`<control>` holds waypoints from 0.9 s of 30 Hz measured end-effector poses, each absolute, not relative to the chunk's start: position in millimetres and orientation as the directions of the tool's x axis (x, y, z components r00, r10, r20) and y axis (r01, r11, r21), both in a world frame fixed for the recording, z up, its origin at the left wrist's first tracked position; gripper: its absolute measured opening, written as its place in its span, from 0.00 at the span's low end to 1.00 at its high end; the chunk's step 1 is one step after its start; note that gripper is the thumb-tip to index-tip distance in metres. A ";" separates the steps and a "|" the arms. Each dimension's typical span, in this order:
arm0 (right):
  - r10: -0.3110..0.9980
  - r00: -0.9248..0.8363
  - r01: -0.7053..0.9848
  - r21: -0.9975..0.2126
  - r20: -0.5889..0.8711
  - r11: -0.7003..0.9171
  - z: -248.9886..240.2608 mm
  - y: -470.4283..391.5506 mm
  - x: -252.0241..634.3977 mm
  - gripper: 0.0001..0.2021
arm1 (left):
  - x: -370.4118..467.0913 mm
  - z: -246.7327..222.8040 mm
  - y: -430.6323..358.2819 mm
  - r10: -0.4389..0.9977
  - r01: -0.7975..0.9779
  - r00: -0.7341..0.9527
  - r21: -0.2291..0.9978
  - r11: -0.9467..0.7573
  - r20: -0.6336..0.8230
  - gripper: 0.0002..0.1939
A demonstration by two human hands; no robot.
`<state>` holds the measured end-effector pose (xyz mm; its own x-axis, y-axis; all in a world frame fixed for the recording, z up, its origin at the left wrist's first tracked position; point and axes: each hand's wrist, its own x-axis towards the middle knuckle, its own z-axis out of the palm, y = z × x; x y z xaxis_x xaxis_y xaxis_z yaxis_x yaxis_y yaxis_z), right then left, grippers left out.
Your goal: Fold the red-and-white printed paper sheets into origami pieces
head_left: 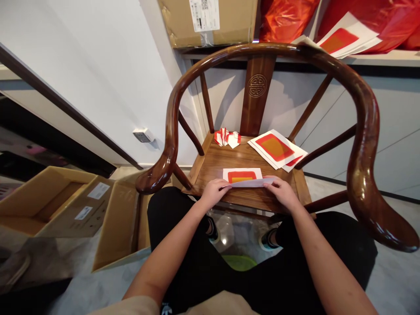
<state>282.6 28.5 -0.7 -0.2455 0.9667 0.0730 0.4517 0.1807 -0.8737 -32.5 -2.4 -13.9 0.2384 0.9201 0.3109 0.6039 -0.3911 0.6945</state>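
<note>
A white paper sheet (pixel 243 174) with a red and orange printed rectangle lies near the front edge of the wooden chair seat (pixel 226 159). Its near edge is folded up, and the white back of the fold faces me. My left hand (pixel 215 191) pinches the left end of the fold between thumb and fingers. At the right end, my right hand (pixel 280 191) pinches the same fold. Behind to the right lies a small stack of similar printed sheets (pixel 275 149). A folded, pleated red and white paper piece (pixel 227 138) sits at the seat's back left.
The chair's curved armrail (pixel 170 127) surrounds the seat. Open cardboard boxes (pixel 75 205) stand on the floor at left. Behind the chair, a shelf holds a closed carton (pixel 210 22), red plastic bags (pixel 288 19) and more printed sheets (pixel 348 37). A green object (pixel 240 262) lies below the seat.
</note>
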 end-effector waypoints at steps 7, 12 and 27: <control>0.978 -0.191 0.504 -0.864 -0.082 0.025 -3.1 29.8 280.7 0.21 | -22.2 -13.9 -4.2 0.996 0.497 0.012 0.865 0.074 -0.093 0.19; 0.978 -0.188 0.464 -0.886 -0.088 0.010 -8.1 31.0 282.9 0.22 | -21.6 -7.2 -2.4 0.982 0.402 -0.033 0.897 0.183 -0.186 0.22; 0.999 -0.016 0.593 -0.804 -0.050 -0.031 -28.6 29.2 264.2 0.22 | -18.7 -21.0 -6.6 0.978 0.498 -0.185 0.867 0.009 0.096 0.40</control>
<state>264.2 29.2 -28.6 -0.0155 0.9986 -0.0501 0.5932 -0.0311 -0.8045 -18.7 -6.6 -21.0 -0.1849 0.9781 0.0957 0.4985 0.0095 0.8669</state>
